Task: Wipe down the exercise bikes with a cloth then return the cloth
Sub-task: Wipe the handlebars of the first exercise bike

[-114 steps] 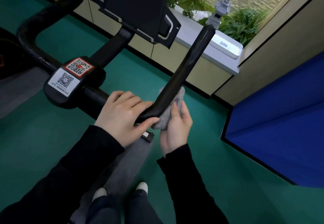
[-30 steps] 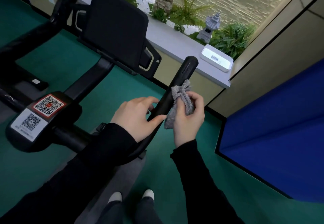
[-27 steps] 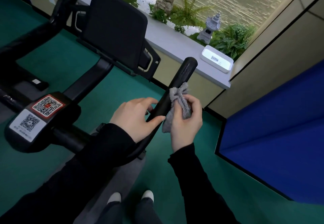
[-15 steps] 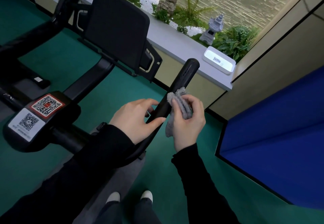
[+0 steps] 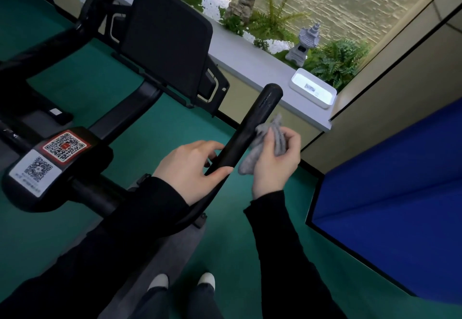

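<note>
Up and a touch outward is where the right hand [image 5: 275, 161] has gone since a moment ago, so the grey cloth [image 5: 250, 160] now sits at the right edge of the handlebar [image 5: 260, 114] rather than wrapped over it. Whether the cloth actually presses on the bar is hard to make out. Its fingers and thumb are curled round the bunched cloth, with one end hanging below the palm. The left hand [image 5: 190, 168] holds the bar just below, thumb laid across it and fingers on the far side; its black sleeve covers the bar's lower bend. Further out, the exercise bike [image 5: 120, 124] is cut off at the left edge, and its dark screen [image 5: 165, 36] shows only its back.
</note>
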Available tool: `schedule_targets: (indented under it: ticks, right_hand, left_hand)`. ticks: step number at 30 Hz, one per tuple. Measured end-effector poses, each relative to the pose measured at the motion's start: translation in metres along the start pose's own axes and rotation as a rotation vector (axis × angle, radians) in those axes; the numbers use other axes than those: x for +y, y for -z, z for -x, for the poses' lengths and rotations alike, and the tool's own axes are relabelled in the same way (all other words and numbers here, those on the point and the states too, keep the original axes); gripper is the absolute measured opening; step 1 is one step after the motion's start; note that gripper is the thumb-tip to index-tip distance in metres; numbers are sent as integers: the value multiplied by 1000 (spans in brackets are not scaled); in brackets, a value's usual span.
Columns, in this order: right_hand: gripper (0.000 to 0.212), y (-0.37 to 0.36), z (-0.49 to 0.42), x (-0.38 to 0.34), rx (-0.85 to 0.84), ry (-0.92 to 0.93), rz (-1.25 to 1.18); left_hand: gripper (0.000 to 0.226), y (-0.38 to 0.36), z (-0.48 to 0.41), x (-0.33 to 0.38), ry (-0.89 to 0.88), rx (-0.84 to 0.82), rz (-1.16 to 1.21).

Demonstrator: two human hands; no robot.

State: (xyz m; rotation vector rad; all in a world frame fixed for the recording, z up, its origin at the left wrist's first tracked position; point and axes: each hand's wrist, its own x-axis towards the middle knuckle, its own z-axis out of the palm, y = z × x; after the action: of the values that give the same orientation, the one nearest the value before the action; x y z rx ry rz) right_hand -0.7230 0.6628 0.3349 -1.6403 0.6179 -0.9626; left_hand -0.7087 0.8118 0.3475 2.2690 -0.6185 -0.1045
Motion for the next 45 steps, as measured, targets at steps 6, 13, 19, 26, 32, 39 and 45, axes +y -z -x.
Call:
schedule_targets:
  ticks: [6,13,19,26,32,39,45]
  right_hand:
    - [15,-5,-32,-1,36,-235,-76]
    - [28,4,9,9,-275,-361,-399]
    - [36,12,38,15,-266,-336,-359]
    - [36,-6,8,-10,-62,-187,-386]
    - [31,-8,32,-7,-5,-60,-160]
    - [23,-13,-25,-27,69,-35,-205]
    - [12,-9,-13,-20,29,144,-67]
  left_hand:
    - [41,0,1,0,3,11,-11]
    - [42,0,1,1,2,15,9]
    - [40,-1,1,1,4,24,23]
    - [39,-1,0,0,-2,20,15]
    - [39,-1,1,0,0,21,20]
    - [42,-1,0,-1,9,2,18]
    - [43,-1,0,-1,14,-6,4]
